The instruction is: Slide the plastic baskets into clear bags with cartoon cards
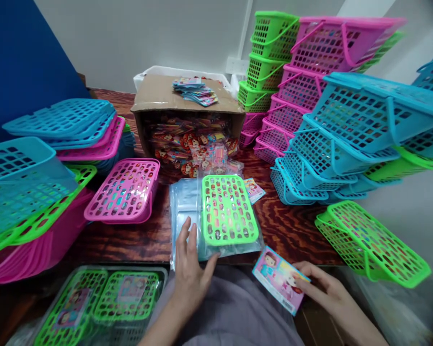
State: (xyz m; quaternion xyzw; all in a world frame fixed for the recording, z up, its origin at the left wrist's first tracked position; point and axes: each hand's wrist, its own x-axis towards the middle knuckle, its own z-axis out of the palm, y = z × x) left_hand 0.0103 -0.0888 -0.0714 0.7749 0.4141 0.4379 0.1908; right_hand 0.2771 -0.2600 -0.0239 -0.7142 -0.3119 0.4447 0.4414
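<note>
My right hand point(321, 283) pinches a printed card point(281, 281) with cartoon dolls and a barcode, held just off the table's front edge. My left hand point(191, 259) has its fingers spread and is at the lower left of a green lidded basket point(229, 211); whether it touches the plastic cannot be told. That basket lies in the middle, inside or on a clear plastic bag. Under its left side is a pile of flat clear bags point(184, 206). A second card point(253, 190) lies on the table behind the basket's right edge.
A cardboard box point(147, 96) holds packed dolls, with a stack of cards point(198, 91) on top. Blue baskets point(332, 149) and pink baskets point(288, 96) tower at right. A pink lidded basket point(124, 190) and nested baskets point(21, 182) stand left. Bagged green baskets point(126, 298) sit below the table edge.
</note>
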